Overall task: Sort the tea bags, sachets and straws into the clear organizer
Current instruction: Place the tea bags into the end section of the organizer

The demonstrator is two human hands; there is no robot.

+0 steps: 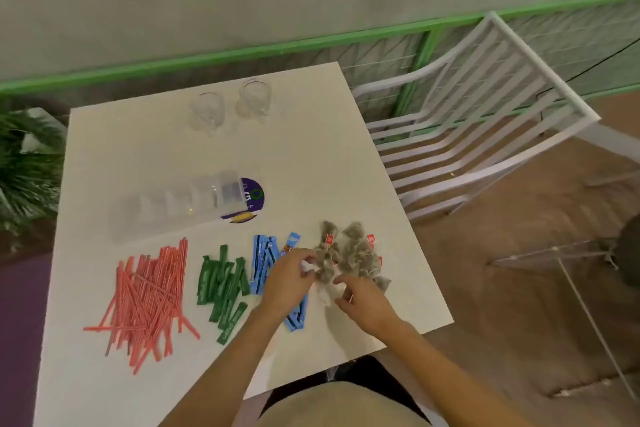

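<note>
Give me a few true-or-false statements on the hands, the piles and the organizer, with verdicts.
1. The left hand and right hand are both at the tea bags. True.
2. The straws are in the clear organizer. False: they lie piled on the table.
3. The green sachets lie between the straws and the blue sachets. True.
4. The glasses stand nearer the person than the organizer. False: they stand beyond it.
</note>
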